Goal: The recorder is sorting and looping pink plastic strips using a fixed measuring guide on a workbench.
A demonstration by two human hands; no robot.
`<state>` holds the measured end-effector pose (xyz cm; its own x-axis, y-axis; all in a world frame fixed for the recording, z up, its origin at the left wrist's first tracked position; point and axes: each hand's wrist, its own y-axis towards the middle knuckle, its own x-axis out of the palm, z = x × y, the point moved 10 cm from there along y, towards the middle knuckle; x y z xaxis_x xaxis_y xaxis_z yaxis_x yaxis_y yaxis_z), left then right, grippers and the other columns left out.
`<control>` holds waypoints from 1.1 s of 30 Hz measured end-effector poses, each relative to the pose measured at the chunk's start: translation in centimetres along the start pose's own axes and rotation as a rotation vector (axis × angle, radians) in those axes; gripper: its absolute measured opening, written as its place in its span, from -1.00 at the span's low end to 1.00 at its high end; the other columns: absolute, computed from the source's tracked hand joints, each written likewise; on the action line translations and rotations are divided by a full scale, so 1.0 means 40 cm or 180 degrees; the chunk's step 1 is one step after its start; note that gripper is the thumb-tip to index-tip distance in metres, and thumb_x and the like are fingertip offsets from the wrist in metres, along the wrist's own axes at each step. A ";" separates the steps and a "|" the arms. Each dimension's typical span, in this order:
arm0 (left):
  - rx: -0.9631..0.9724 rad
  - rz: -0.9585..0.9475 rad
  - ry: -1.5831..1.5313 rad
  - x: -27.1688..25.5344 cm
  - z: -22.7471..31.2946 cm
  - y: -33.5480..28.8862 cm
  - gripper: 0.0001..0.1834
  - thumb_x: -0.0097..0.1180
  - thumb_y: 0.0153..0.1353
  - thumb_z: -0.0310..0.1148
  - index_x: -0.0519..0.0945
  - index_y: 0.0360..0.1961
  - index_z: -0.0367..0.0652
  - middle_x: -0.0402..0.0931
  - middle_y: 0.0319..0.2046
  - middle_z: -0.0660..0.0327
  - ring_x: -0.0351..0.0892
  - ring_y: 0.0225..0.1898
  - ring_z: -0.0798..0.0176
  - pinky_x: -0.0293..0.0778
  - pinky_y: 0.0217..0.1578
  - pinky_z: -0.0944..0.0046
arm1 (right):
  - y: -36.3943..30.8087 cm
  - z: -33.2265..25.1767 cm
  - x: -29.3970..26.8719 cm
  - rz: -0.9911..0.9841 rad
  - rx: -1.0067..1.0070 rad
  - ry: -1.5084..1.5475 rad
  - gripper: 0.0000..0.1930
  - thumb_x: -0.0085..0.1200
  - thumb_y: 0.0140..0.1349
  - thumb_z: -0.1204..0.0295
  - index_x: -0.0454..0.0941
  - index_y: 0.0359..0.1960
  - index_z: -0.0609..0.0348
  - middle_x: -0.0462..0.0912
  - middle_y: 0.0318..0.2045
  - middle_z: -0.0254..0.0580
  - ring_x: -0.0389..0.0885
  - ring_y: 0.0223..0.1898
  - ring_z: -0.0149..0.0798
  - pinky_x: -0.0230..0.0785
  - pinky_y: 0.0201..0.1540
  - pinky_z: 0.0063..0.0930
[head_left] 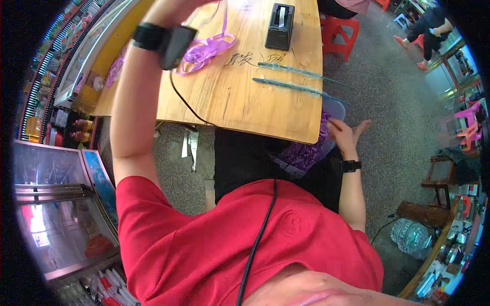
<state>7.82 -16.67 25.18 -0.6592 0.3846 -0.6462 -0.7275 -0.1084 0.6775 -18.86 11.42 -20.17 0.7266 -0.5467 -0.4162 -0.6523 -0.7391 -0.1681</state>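
Note:
My left arm reaches across the table, and my left hand [179, 9] is cut off by the top edge, so its fingers are hidden. Beneath that wrist lies a tangle of lilac ribbon [208, 50], with one strand rising toward the top edge. My right hand [344, 136] is at the rim of a translucent plastic tub [335, 108] by the table's right corner. Its thumb and forefinger are closed together against a heap of purple strips [305, 153]; whatever they pinch is too small to make out. Both wrists wear black bands.
On the wooden table [229, 104] stand a black tape dispenser [279, 28] and two green wrapped sticks [288, 86] jutting past the right edge. Red stools [339, 38] and other people are beyond. A black cable runs from my left wrist. A large clear bottle [411, 237] lies right.

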 end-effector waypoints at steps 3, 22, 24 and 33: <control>0.0972 0.0034 0.0967 -0.046 0.173 0.020 -0.83 0.13 0.20 -0.49 0.62 -0.19 -0.28 0.61 -0.38 0.23 0.55 -0.45 0.33 0.53 -0.41 0.32 | -0.045 -0.092 -0.081 0.0605 -0.0232 0.0878 -0.71 0.16 0.32 0.31 0.63 -0.04 0.23 0.68 -0.32 -0.32 0.55 -0.41 -0.53 0.38 -0.39 -0.60; -0.1571 -0.1896 -0.2672 0.485 0.325 -0.039 -0.82 -0.03 0.38 -0.34 0.55 -0.25 -0.21 0.45 -0.62 0.29 0.39 -0.64 0.45 0.31 -0.56 0.44 | -0.389 -0.598 -0.156 -0.0739 -0.1322 0.1832 -0.72 -0.06 0.45 0.25 0.52 -0.21 0.25 0.35 -0.67 -0.40 0.38 -0.60 -0.43 0.33 -0.37 -0.48; -0.1775 -0.1642 -0.4142 0.513 0.316 -0.025 -0.82 -0.02 0.40 -0.31 0.52 -0.22 -0.19 0.44 -0.64 0.30 0.39 -0.68 0.43 0.30 -0.59 0.42 | -0.411 -0.555 -0.248 -0.0523 -0.1500 0.2998 -0.72 -0.05 0.43 0.22 0.53 -0.33 0.16 0.27 -0.73 -0.49 0.27 -0.68 -0.52 0.27 -0.45 -0.51; -0.0630 -0.2343 -0.3421 0.790 0.361 -0.082 -0.53 0.03 0.41 -0.16 0.45 0.18 -0.27 0.48 0.13 0.13 0.43 0.16 0.29 0.31 0.21 0.25 | -0.442 -0.568 -0.204 -0.0433 -0.0710 0.0548 -0.81 0.12 0.32 0.35 0.66 -0.31 0.23 0.53 -0.63 -0.41 0.41 -0.63 -0.57 0.21 -0.56 -0.65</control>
<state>-7.87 9.08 7.63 0.3129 0.9331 -0.1775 -0.9246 0.3420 0.1676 -8.35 20.01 6.48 0.8423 -0.4813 -0.2426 -0.4969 -0.8678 -0.0037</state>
